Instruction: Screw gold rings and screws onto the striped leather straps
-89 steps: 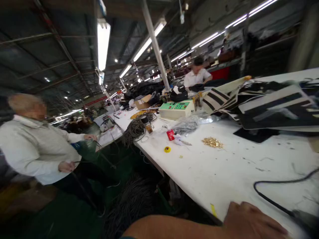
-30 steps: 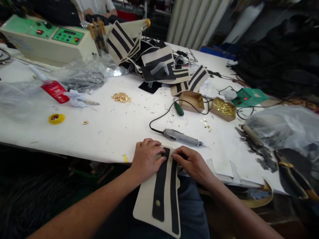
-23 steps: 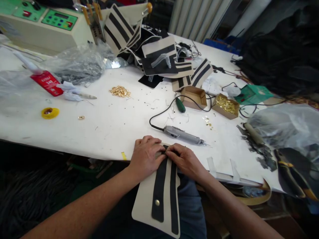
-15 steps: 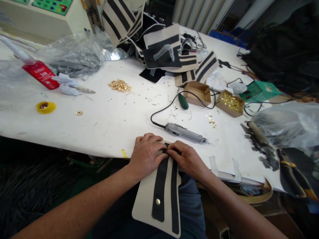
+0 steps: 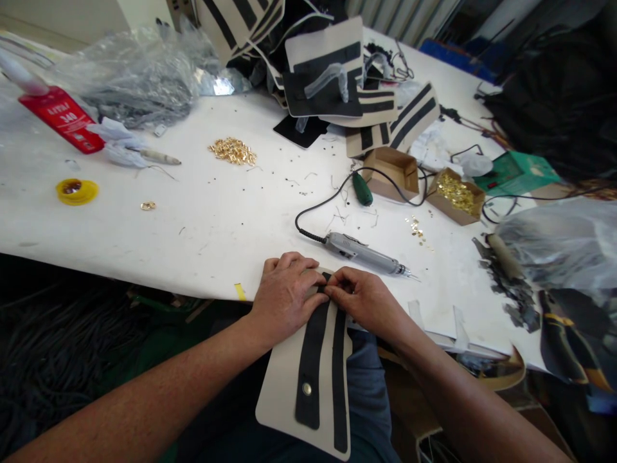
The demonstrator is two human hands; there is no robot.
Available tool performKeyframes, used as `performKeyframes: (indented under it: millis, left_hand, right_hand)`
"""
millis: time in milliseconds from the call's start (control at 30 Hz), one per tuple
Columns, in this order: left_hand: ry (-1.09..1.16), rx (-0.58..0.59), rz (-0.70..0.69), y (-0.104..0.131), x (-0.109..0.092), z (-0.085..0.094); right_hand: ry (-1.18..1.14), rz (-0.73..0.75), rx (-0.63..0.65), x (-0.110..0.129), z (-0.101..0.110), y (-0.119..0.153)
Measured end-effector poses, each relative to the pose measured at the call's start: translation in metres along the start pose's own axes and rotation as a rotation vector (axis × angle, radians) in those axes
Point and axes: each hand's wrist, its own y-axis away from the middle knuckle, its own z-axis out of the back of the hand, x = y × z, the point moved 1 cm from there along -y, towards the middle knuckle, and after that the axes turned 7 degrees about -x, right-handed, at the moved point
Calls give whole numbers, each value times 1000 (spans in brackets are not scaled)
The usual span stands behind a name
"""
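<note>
A beige panel [image 5: 279, 392] with black stripes rests across my lap and the table edge. One black strap [image 5: 313, 347] on it carries a round metal snap near its lower end. My left hand [image 5: 288, 292] lies over the panel's upper end, its thumb and fingers closed on the strap. Beside it, my right hand [image 5: 359, 297] pinches at the strap's upper part with thumb and forefinger, the tips of both hands nearly touching. Whatever small part may be between the fingertips is hidden. Just beyond the hands lies a grey corded power tool [image 5: 364, 254].
On the white table [image 5: 216, 238] are a pile of gold pieces [image 5: 232, 151], a red bottle [image 5: 62, 119], yellow tape [image 5: 77, 191], a green-handled tool [image 5: 362, 189], a box of gold bits [image 5: 456, 193] and black-handled pliers [image 5: 571, 341]. Striped panels [image 5: 332, 71] are heaped at the back.
The view has shifted slightly, so the table items appear moved. Both hands stay at the strap's upper end, with my right fingers slightly more curled.
</note>
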Motion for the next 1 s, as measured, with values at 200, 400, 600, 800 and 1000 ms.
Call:
performKeyframes:
  millis: [200, 400, 600, 800, 1000]
  left_hand:
    - [6, 15, 9, 1, 3, -2]
    - [8, 1, 11, 1, 4, -4]
    - [-9, -5, 13, 1, 2, -3]
    - [-13, -19, 14, 2, -2, 0]
    - [-30, -18, -15, 3, -3, 0]
  right_hand:
    - [-62, -22, 158, 1, 7, -9]
    - [-60, -80, 155, -1, 6, -11]
    - [-170, -173, 321, 2, 12, -31]
    - [-10, -94, 431, 9, 17, -42]
    - [-130, -36, 4, -2, 2, -6]
